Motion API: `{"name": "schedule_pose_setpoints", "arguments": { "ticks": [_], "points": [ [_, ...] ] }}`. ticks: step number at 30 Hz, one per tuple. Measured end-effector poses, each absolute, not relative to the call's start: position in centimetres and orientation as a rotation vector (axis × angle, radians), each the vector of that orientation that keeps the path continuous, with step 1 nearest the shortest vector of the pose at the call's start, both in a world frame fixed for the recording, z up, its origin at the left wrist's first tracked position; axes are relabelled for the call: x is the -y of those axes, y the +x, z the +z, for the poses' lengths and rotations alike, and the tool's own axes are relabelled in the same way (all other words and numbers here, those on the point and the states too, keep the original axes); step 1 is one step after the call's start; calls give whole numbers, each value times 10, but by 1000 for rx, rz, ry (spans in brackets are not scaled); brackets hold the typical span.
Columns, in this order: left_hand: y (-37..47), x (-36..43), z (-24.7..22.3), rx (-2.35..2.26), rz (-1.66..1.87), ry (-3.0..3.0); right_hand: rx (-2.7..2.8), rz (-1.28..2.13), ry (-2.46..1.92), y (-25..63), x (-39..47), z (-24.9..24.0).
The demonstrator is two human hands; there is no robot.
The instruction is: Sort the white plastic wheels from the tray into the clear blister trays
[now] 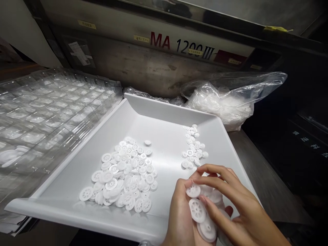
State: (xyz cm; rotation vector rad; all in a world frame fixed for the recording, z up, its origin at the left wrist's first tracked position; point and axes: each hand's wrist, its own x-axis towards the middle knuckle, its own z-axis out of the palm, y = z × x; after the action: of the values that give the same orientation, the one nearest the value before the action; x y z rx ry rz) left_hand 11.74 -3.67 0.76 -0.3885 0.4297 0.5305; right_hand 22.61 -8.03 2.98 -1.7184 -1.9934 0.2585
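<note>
Left hand (179, 213) cups several white toothed discs (198, 210) over the near right corner of the grey tray (159, 119), its palm mostly hidden beneath them, while the right hand (238, 196) curls over them, and whether it grips any I cannot tell. Inside the tray lie a large heap of discs (128, 177) left of centre and a smaller scatter (194, 147) toward its right wall; beyond its far right corner, a crinkled clear bag (225, 104) blurs its white contents.
</note>
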Motion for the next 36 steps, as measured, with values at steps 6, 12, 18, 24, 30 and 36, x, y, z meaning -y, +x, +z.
{"name": "schedule_pose_setpoints", "arguments": {
  "ticks": [6,12,18,24,30,36],
  "points": [
    [118,35,12,-400,555,-485,1847,213,-1731,223,78,23],
    [120,35,20,-487,514,-521,1698,97,-1796,227,97,26],
    [106,32,31,-622,511,-539,1372,293,-1737,204,107,23],
    [100,26,36,-612,573,-620,1614,186,-1628,206,102,14],
    [78,14,34,-620,652,-590,1728,245,-1530,216,107,16],
    [61,10,34,-607,713,-548,1793,425,-1503,185,97,18]
  ]
}}
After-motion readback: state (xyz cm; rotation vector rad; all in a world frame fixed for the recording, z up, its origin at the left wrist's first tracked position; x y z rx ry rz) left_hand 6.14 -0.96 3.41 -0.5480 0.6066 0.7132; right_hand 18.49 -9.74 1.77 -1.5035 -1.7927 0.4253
